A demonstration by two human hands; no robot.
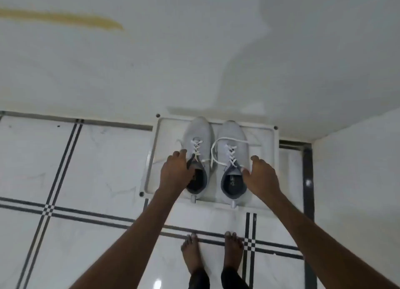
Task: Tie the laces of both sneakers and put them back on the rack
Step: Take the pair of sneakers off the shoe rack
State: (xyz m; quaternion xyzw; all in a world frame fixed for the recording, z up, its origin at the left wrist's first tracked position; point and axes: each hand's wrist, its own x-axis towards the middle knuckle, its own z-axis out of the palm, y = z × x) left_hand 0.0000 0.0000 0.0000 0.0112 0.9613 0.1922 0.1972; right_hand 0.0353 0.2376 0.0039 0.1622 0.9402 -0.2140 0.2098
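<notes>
White wall (194, 50) filled the upper view, well beyond both hands, with a yellow-brown smear (65, 18) far up and off to the left-hand side. Floor (97, 169) was white marble-look tile with dark double inlay lines, running under and behind the hands toward the person. Rack (273, 156) was a low white tray-like shelf against the wall, directly below both hands, dark round caps at its corners. Two forearms reached forward over it. Left sneaker (200, 132) and right sneaker (231, 135) sat side by side on the rack, nearly touching, toes to the wall, heels toward the person; both light grey with darker grey collars. Left hand (176, 173) was over the left sneaker's collar, fingers curled down at the tongue and outer edge; looked like contact, but a closed grip couldn't be confirmed. Right hand (259, 173) was at the outer side of the right sneaker's collar, fingers spread and loosely bent, thumb at the collar rim; not clamped on anything visible. Bare feet (213, 252) stood on the floor, behind and between the two hands. White laces (216, 150) were untied: right sneaker's lace looped wide across the gap between the hands, left sneaker's lace (195, 147) trailed out just ahead of the left-hand fingers.
</notes>
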